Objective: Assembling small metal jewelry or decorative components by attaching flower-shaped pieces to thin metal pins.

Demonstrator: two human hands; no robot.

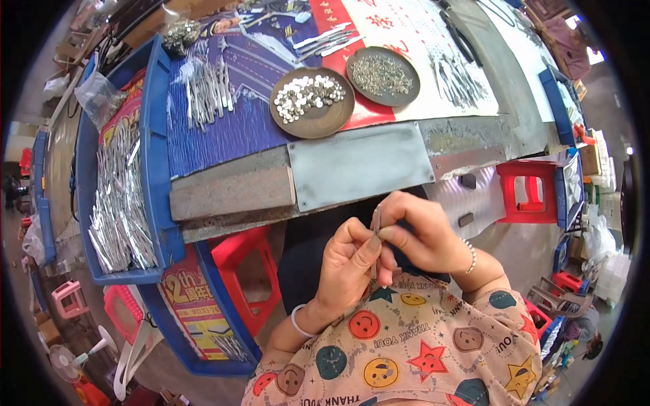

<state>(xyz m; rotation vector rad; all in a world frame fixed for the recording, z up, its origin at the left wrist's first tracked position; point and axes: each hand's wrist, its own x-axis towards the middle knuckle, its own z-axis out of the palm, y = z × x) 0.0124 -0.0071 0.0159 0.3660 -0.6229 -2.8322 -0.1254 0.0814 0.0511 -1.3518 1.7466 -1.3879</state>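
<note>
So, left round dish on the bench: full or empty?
Partly filled: small pale pieces cover part of the brown dish, leaving bare surface.

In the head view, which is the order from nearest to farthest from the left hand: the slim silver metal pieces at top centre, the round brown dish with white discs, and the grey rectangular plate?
From the left hand:
1. Grey rectangular plate, just ahead of it.
2. Round brown dish, beyond the plate, slightly left.
3. Slim silver metal pieces, beyond the dish.

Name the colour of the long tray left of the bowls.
The tray is blue; the head view shows it best.
</note>
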